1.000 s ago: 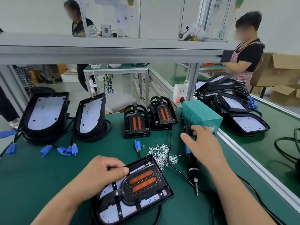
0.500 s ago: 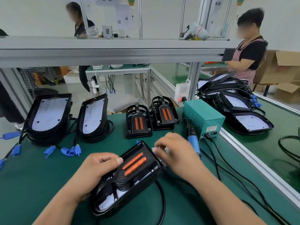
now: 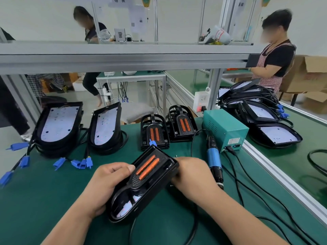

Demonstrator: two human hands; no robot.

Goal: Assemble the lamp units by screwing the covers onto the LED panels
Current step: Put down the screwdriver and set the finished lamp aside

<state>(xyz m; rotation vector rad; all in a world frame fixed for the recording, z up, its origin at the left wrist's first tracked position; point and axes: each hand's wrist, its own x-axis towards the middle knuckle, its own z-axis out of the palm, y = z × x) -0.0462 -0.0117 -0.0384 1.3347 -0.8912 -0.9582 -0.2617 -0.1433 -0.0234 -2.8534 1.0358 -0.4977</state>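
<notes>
A black lamp unit (image 3: 146, 181), with a cover bearing two orange strips over a white LED panel, is tilted up off the green mat. My left hand (image 3: 108, 183) grips its left side, thumb on the cover. My right hand (image 3: 192, 175) rests against the unit's right edge, and its fingers are hidden behind the raised housing. The blue electric screwdriver (image 3: 214, 161) lies on the mat to the right of that hand, untouched. The loose screws are hidden behind the unit and hand.
Two spare covers (image 3: 154, 133) (image 3: 183, 124) stand behind the unit. Stacks of LED panels (image 3: 58, 124) (image 3: 106, 126) with blue connectors (image 3: 81, 163) are at the left. A green power box (image 3: 224, 128) and its cables (image 3: 247, 183) lie right. More panels (image 3: 277, 135) sit past the rail, near a person (image 3: 276, 59).
My right hand let go of the screwdriver, which now lies on the mat, and moved left to the unit's right edge. My left hand tipped the unit up from flat.
</notes>
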